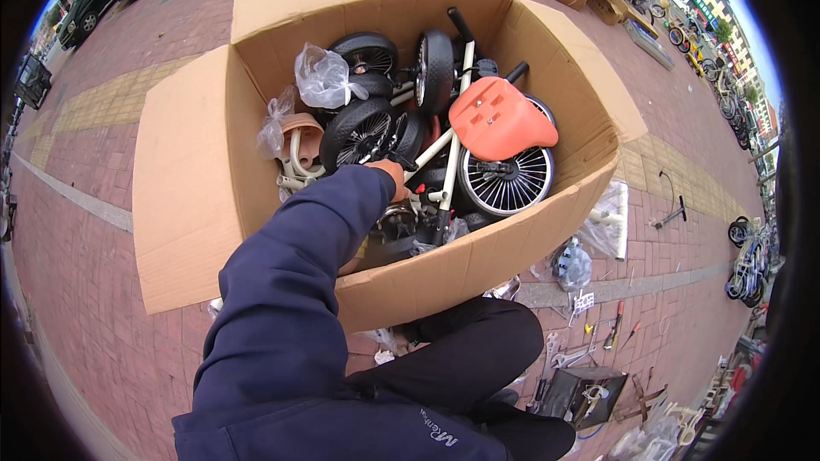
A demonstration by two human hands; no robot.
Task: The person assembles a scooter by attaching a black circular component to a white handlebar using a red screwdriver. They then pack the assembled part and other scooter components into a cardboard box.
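Observation:
My left hand [390, 179] reaches from a navy sleeve into an open cardboard box [444, 286]. Its fingers are curled beside a black spoked wheel [357, 132] and a cream frame tube [432, 156]; what they grip is hidden. A bit of skin shows under the sleeve at the near box wall; I cannot tell whether it is my right hand. An orange-red bike seat [502, 119] lies over a larger spoked wheel [506, 181]. Other small black wheels [435, 71] fill the back. Clear plastic bags [325, 75] and a pinkish cup-like part [301, 138] sit left.
Box flaps [179, 179] spread outward. My bent knees [504, 337] are near the box front. On the brick paving at right lie wrenches [572, 357], screwdrivers [613, 327], a black tray [589, 393], a hand pump [672, 213] and bagged parts [571, 265]. Small bikes [748, 260] stand farther right.

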